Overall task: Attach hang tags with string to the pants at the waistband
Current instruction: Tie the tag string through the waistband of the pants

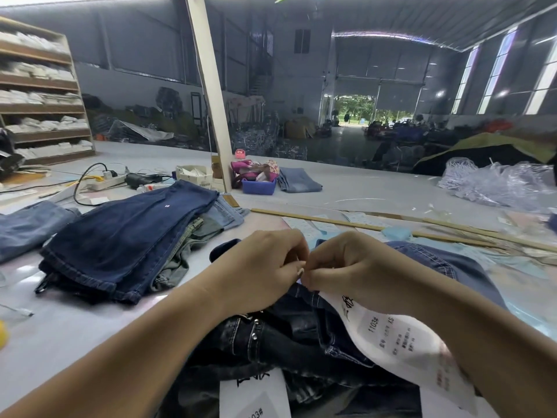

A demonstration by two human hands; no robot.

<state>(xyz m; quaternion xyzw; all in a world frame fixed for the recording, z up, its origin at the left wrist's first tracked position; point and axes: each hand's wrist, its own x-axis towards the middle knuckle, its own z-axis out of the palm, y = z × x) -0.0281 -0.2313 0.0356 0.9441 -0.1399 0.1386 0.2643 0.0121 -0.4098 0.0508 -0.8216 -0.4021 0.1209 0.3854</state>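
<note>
You are mid-tie: your left hand (265, 260) and right hand (346, 267) meet fingertip to fingertip above the dark pants (289, 333) bunched on the tabletop (75, 333) in front of you, both pinching something too fine to make out — likely the string. The white hang tag (388, 333) droops under your right hand. Next, I judge, you need a steady pull to close the loop at the waistband. The tag reads "1103#"; the remaining print is illegible.
</note>
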